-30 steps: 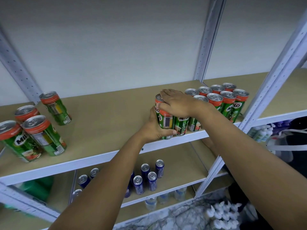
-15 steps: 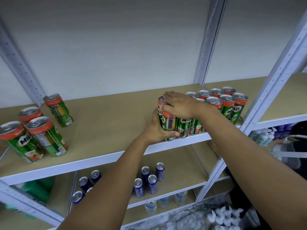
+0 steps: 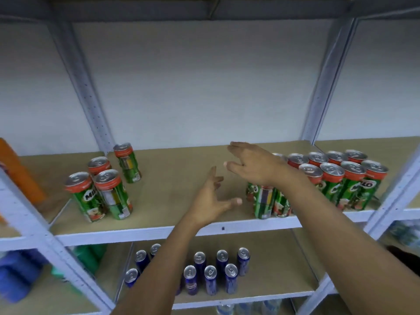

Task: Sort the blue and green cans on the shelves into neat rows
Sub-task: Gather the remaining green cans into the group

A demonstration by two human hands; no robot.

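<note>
Reaching up over the upper shelf [image 3: 159,201] with both forearms, entering from 6 and 4 o'clock. Left hand [image 3: 211,201] raised above the bare board near centre, fingers spread and loosely bent, thumb stuck out toward 3 o'clock, holding nothing. Right hand [image 3: 252,164] hovering just beyond, palm down, fingers nearly straight and aimed toward 9 o'clock, likewise gripping nothing, apart from every can.

Nearest, at 6 o'clock on the lower shelf [image 3: 284,285]: blue cans [image 3: 210,279], slim, silver-topped, upright, in loose rows partly hidden behind the left forearm.

On the upper shelf at 3 o'clock: packed green cans [image 3: 354,185], red bands under silver lids, MILO lettering on the fronts, long axes vertical, lids up, standing in two tidy rows touching one another; leftmost ones partly covered by the right wrist and forearm.

At 9 o'clock on the same shelf: four loose green cans [image 3: 109,194], upright too, three bunched close near the front edge, the fourth [image 3: 127,162] set apart behind them toward the wall.

Farther off at 9 o'clock, an orange pack [image 3: 20,171], blurred
</note>
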